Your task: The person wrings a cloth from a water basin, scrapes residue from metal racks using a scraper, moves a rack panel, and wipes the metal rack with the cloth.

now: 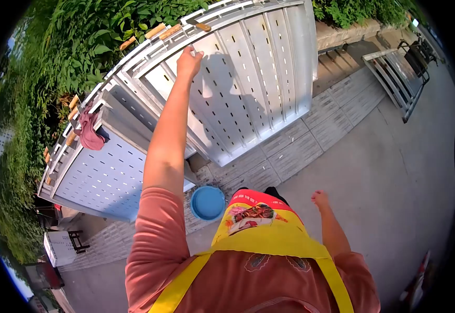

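My left hand (189,63) reaches up to the upper rim of a large pale metal panel (261,88) with rows of short slots. Its fingers are closed at that rim, though their tips are partly hidden. Wooden handles (170,32) stick out along the top, close above the hand. My right hand (320,199) hangs low over the pavement at my side, fingers curled in, with nothing visible in it. Left of my arm, a second slotted panel (97,175) leans in the same row, and a dusky pink cloth (89,130) drapes over its top corner.
A round blue basin (207,203) sits on the paving near my feet. Leafy bushes (76,47) grow behind the panels. Farther right, a metal frame (394,78) leans by a low ledge (345,35). A small white table (60,247) stands at the lower left.
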Demonstrator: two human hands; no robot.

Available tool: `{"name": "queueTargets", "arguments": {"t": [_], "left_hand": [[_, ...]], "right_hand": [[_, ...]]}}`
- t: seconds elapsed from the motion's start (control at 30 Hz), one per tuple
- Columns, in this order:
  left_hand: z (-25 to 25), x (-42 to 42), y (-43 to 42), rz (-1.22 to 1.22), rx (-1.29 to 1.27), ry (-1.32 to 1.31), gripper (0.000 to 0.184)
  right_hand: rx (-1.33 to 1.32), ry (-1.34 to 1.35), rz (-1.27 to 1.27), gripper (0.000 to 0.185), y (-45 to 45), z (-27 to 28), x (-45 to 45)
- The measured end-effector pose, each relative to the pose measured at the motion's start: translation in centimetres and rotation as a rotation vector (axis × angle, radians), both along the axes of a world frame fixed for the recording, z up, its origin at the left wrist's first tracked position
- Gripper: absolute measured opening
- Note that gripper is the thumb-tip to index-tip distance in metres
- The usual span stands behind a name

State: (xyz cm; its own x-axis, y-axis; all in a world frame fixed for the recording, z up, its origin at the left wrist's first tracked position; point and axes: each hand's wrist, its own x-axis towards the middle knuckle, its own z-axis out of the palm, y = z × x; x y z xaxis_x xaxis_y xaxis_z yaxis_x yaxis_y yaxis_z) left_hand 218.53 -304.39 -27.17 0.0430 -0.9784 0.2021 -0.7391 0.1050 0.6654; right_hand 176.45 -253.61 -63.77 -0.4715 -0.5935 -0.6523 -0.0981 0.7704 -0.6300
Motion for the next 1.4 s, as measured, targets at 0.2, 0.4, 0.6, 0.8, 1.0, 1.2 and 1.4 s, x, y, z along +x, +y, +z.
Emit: {"name": "queueTargets", "arguments": {"t": [0.2,0.4,0.6,0.8,1.0,1.2,1.4], "left_hand": [[1.4,-5.3,-13.7,0.139,-0.049,-0.256,0.07],[-1.5,-7.2,-22.4,0.211,0.109,-0.65,0.059],[-2.5,-5.3,-20.6,-0.037,-0.395,-0.323,0.043],[-9.8,-16.1,-4.9,-0.388,0.108,-0.164,0.047],[-2.8,-12.8,-8.8,-0.716,0.095,-0.721,0.051],[-1.8,-6.8,-23.9,-0.647,-0.258,-0.816,0.066],[-3.8,-5.7,-25.3,-0.671,-0.258,-0.704,0.065]], "right_hand": [[-0.445,-0.054,0.365,0.03,-29.7,13.7,5.4],[-0.56,-0.324,0.362,0.029,-40.3,15.3,8.8],[-0.613,-0.655,0.284,0.028,-47.5,18.2,10.7],[-0.61,-1.69,-0.186,0.039,-53.0,20.9,16.6],[-0.358,-1.316,-0.36,0.022,-55.0,15.6,18.2],[-0.219,-0.584,-0.107,0.021,-59.0,11.8,19.0],[-0.291,-0.598,-0.215,0.017,-62.3,15.8,21.2]]}}
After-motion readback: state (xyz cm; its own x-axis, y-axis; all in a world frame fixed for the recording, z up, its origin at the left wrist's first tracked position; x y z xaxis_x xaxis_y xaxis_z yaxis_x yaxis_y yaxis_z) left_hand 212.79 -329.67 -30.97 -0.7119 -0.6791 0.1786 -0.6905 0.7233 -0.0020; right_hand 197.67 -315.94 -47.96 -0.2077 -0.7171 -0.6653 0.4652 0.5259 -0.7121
